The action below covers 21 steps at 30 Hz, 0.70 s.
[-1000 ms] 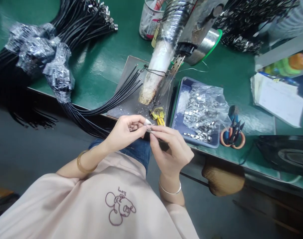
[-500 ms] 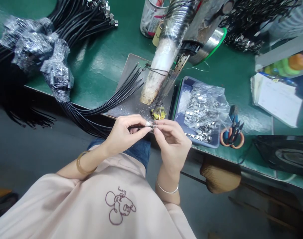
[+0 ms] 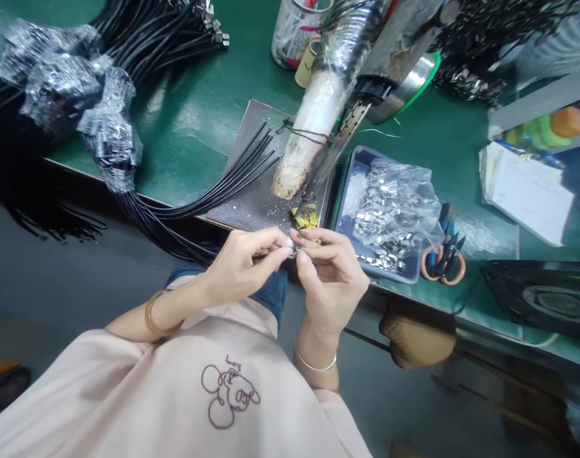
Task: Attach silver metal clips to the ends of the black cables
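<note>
My left hand [image 3: 245, 264], with a white wrap on one fingertip, is closed in a pinch on the end of a black cable, mostly hidden by the fingers. Fingertip to fingertip with it, my right hand [image 3: 335, 270] pinches a small metal connector at that cable end; its details are too small to make out. Other black cables [image 3: 194, 207] of the plastic-wrapped bundle [image 3: 113, 137] fan out over a grey board [image 3: 242, 207]. Just beyond my fingers, a soldering iron [image 3: 335, 149] points down at a yellow pad [image 3: 306, 216].
A blue tray [image 3: 409, 275] with a bag of metal connectors [image 3: 390, 197] stands right of my hands, beside orange-handled snips [image 3: 442, 261]. A white-tipped duct [image 3: 304, 140] hangs over the board. Behind are a solder spool [image 3: 409, 86] and a cup [image 3: 294, 38]. More cable bundles [image 3: 56, 83] lie left.
Both hands have shifted slightly toward my body, still pinched together at the cable end. The cable between the fingers shows less now. The view has moved a little.
</note>
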### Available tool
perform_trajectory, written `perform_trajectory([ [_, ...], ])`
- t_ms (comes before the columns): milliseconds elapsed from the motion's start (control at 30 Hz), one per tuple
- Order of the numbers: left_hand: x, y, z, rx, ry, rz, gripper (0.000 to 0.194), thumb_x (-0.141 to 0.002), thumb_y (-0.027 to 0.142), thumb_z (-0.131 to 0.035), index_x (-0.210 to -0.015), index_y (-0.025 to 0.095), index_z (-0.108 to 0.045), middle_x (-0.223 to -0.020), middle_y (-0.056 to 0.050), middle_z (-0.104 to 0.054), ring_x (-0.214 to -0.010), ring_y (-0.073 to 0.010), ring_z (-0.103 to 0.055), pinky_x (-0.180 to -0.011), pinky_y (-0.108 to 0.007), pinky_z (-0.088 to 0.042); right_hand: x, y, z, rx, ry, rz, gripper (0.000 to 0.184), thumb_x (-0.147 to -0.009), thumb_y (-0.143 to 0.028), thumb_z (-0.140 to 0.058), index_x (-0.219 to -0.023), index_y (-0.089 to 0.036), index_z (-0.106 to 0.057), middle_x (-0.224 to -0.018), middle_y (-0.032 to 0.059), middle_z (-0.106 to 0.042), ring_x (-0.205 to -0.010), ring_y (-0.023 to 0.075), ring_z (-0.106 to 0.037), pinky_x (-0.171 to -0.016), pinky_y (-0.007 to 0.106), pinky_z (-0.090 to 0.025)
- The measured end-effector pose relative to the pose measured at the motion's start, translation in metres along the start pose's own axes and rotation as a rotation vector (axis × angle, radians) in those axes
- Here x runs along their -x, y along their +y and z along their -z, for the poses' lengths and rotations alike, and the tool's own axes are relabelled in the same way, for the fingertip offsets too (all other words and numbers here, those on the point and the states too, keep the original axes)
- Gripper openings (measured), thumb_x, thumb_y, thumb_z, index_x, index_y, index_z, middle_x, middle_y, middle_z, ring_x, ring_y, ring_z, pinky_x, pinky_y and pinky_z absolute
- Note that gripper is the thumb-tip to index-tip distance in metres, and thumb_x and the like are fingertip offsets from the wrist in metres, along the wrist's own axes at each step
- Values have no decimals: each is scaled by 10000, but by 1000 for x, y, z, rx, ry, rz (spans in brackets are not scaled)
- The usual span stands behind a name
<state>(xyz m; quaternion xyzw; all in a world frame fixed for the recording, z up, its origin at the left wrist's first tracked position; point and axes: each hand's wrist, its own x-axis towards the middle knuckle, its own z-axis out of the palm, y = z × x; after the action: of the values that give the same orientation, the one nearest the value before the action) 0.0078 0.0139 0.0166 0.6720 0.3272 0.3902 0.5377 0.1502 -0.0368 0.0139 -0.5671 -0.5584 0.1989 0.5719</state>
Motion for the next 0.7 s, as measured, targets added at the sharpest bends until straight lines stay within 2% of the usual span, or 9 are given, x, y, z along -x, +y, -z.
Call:
perform_trajectory([
  [100,-2,2,4,326,-70,247,236,-907,303,-621,-728,154,-581,-550,33,-567,-448,-54,-446,-491,-188,-402,3,5,-7,38,43,20,87,-864,-143,-700,-833,-225,-709,-969,11,-717,-904,168,-752,-833,359,-651],
  [233,-7,-4,9,450,-12,371,233,-793,353,-749,-769,132,-677,-537,34,-549,-480,-57,-444,-484,-187,-374,1,9,-8,29,78,16,120,-905,-144,-662,-933,-240,-729,-991,13,-724,-916,165,-747,-821,356,-647],
  [333,-10,-6,8,440,51,395,219,-737,327,-781,-772,120,-721,-609,4,-606,-549,-70,-488,-531,-196,-402,0,9,-5,87,161,148,169,-942,-120,-590,-994,-232,-706,-994,24,-735,-935,173,-742,-816,369,-646],
  [433,-13,-6,6,406,59,380,187,-708,286,-792,-720,119,-707,-605,10,-596,-555,-67,-477,-542,-196,-397,0,8,-3,223,129,317,162,-904,-102,-640,-985,-234,-689,-959,13,-758,-875,164,-747,-770,331,-635],
  [500,-14,-6,6,381,50,347,165,-715,263,-778,-703,123,-693,-563,30,-553,-523,-57,-434,-511,-189,-356,0,9,-3,284,112,367,165,-880,-96,-668,-962,-238,-683,-938,6,-770,-849,158,-748,-759,312,-628],
  [567,-16,-6,7,360,41,321,151,-736,260,-757,-709,126,-693,-543,39,-530,-503,-55,-408,-494,-189,-334,-1,13,-3,260,111,326,153,-887,-98,-653,-948,-236,-672,-928,11,-770,-847,161,-752,-736,307,-629],
  [700,-18,-8,7,332,51,304,182,-764,303,-746,-733,127,-713,-583,18,-584,-536,-73,-466,-532,-205,-398,-4,19,-3,197,80,208,106,-893,-125,-650,-905,-229,-662,-935,22,-764,-865,176,-757,-711,316,-636],
])
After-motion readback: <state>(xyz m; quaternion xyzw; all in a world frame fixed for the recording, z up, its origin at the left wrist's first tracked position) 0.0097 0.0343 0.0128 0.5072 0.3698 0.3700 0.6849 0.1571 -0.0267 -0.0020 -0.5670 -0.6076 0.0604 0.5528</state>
